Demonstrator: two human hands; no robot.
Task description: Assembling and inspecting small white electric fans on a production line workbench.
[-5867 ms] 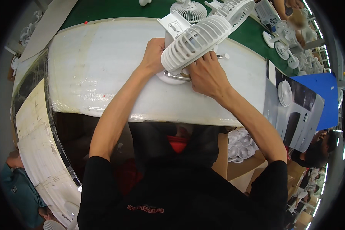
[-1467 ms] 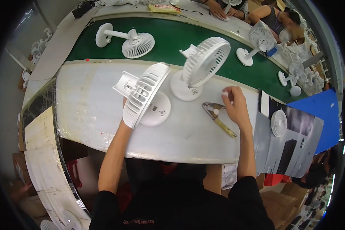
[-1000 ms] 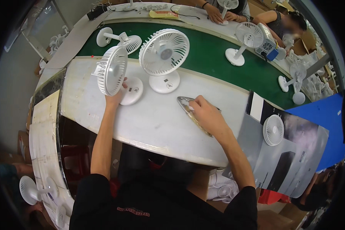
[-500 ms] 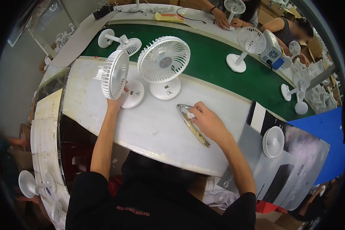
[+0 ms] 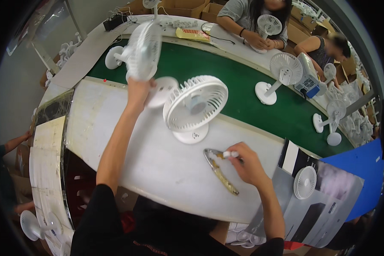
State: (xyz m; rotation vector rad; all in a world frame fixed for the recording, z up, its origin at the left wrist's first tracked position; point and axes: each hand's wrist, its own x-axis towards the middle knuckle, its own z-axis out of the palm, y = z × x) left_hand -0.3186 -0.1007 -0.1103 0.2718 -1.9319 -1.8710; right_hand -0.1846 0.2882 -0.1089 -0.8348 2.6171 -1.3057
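My left hand [image 5: 137, 91] is closed around the lower part of a white desk fan [image 5: 146, 53], whose caged head is smeared by motion. Its round base [image 5: 163, 91] is tilted at the edge of the green belt. Just right of it, a second white fan [image 5: 196, 104] stands on the table, cage tipped upward. My right hand [image 5: 247, 164] pinches a small white piece [image 5: 230, 154] at the fingertips. Beside those fingers lies a pliers-like tool [image 5: 221, 174] with a silver head and a yellowish handle; whether the hand also touches it I cannot tell.
Beyond the white table runs a green belt [image 5: 239, 119] carrying a white fan [image 5: 281, 72] and others. A round fan part [image 5: 305, 182] lies on a grey printed sheet [image 5: 303, 213]. Across the belt, two people work beside a boxy power unit [image 5: 307, 77].
My left hand has carried its fan up and away toward the green belt. My right hand has drawn back slightly from the tool. The view has shifted, and the co-worker across has leaned in.
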